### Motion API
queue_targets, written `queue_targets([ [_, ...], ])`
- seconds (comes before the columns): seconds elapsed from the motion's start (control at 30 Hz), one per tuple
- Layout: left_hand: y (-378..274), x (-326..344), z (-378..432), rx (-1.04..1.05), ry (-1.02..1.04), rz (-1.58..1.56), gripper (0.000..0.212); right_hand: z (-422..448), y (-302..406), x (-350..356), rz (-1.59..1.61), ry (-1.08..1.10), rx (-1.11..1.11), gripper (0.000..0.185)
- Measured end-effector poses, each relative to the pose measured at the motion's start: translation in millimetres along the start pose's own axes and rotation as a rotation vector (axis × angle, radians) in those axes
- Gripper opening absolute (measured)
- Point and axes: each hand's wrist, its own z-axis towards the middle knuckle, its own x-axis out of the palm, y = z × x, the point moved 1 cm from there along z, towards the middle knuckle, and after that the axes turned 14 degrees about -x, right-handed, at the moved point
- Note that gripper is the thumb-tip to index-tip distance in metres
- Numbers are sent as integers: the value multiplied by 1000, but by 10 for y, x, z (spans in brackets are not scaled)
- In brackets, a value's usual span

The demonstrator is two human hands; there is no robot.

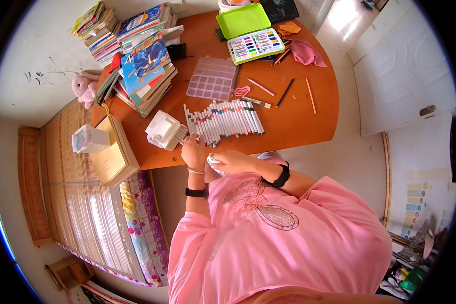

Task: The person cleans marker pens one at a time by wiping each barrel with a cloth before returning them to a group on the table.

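Observation:
My left hand (193, 150) is at the front edge of the wooden desk, its fingertips at the left end of a row of white markers (224, 119) with coloured bands. Whether it grips a marker cannot be made out. Just left of it, a clear plastic case (162, 131) lies tilted, with several markers sticking out of its right side. My right hand (228, 161) is closed around a small white object (212, 159), in front of the desk edge; most of that object is hidden by the fingers.
Behind the markers lie an empty compartment box (212, 78), a pink clip (242, 91) and several pencils (285, 93). Further back stands an open green paint case (256, 46). Stacked books (146, 83) stand at the left, near a plastic box (90, 139) on a thick book (116, 161).

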Motion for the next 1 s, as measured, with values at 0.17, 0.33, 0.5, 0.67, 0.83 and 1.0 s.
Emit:
queue_targets([
  [0.17, 163, -168, -14, -57, -223, -75, 23, 2, -36, 17, 14, 2, 11, 31],
  [0.33, 249, -144, 5, -157, -198, 205, 26, 23, 12, 34, 34, 31, -1, 30],
  [0.5, 295, -68, 34, -213, -115, 154, 25, 11, -10, 70, 17, 64, 8, 30],
  [0.67, 606, 147, 71, -165, -219, 23, 24, 10, 8, 56, -2, 50, 12, 30],
  [0.83, 791, 200, -1, -372, 9, -497, 22, 15, 42, 68, 12, 57, 7, 30],
  [1.0, 906, 112, -220, -660, 588, -853, 19, 24, 3, 26, 66, -75, 1, 34],
])
